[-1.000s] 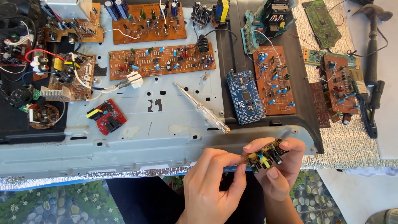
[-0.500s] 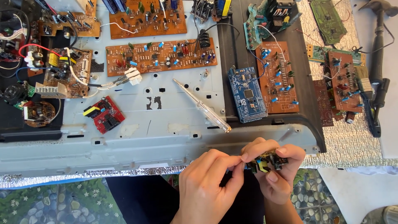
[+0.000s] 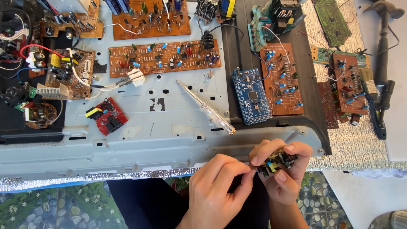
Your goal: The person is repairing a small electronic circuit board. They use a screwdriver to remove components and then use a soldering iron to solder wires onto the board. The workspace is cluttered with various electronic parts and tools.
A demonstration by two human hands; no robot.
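My right hand [image 3: 280, 176] grips a small circuit board [image 3: 276, 162] with black and yellow parts, held just below the front edge of a grey metal panel [image 3: 140, 140]. My left hand [image 3: 217, 191] is beside it, with fingertips pinched against the left end of that small board. Whether something thin is pinched between those fingers cannot be told. Both hands hover over my dark lap.
A clear-handled screwdriver [image 3: 205, 107] lies on the panel above my hands. Around it lie a blue board [image 3: 252, 96], a small red board [image 3: 106, 115], several brown boards [image 3: 165, 56] and a soldering iron [image 3: 383, 76] at far right. Silver foil [image 3: 356, 144] covers the table.
Both hands with the small board have dropped slightly and turned it; the left fingers have closed in on its left end. The view has shifted a little.
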